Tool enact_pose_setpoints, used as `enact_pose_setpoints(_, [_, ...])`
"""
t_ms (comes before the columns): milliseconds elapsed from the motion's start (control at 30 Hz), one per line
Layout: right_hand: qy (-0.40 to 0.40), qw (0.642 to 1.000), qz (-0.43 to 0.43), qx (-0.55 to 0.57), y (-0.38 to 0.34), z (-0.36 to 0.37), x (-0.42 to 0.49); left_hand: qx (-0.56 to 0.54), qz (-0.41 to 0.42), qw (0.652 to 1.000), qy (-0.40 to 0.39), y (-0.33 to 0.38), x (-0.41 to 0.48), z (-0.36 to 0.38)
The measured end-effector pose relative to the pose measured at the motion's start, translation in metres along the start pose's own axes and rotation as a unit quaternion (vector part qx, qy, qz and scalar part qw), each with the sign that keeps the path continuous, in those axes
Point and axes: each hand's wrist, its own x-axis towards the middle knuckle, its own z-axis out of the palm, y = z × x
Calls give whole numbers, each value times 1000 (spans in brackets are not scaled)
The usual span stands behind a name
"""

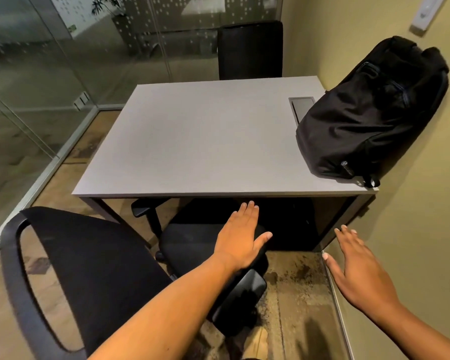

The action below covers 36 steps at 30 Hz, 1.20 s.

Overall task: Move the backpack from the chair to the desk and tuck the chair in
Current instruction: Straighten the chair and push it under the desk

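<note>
The black backpack lies on the right end of the grey desk, leaning against the yellow wall. A black office chair stands at the desk's near edge, angled, with its seat partly under the desktop and its backrest at lower left. My left hand hovers flat, fingers apart, over the seat near the right armrest; whether it touches is unclear. My right hand is spread in the air to the right, near the desk's side panel, holding nothing.
A second black chair stands at the far side of the desk. A cable hatch is set in the desktop beside the backpack. Glass partitions run along the left; the yellow wall is close on the right.
</note>
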Motion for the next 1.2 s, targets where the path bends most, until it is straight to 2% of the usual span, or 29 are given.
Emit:
enact_pose_setpoints(200, [11,1000,8,24,-21,2,-57,-1,3,1000,15,9,-66,-15])
enact_pose_setpoints(433, [-17,998,1,57,-53,24,-126,12,-5,1000,20,5,-143,-37])
enact_pose_setpoints(700, [-38,994,-24,99,-122,41,-172,-7,13,998,53,-39,-199,-86])
enact_pose_setpoints(900, [-40,986,-53,152,-213,56,-183,16,31,997,73,-111,-235,-129])
enact_pose_setpoints(1100, [-8,974,-91,206,-345,75,-189,33,41,995,80,-229,-271,-179])
enact_pose_setpoints(1200, [3,972,-125,197,-400,85,-188,51,42,994,91,-289,-281,-196])
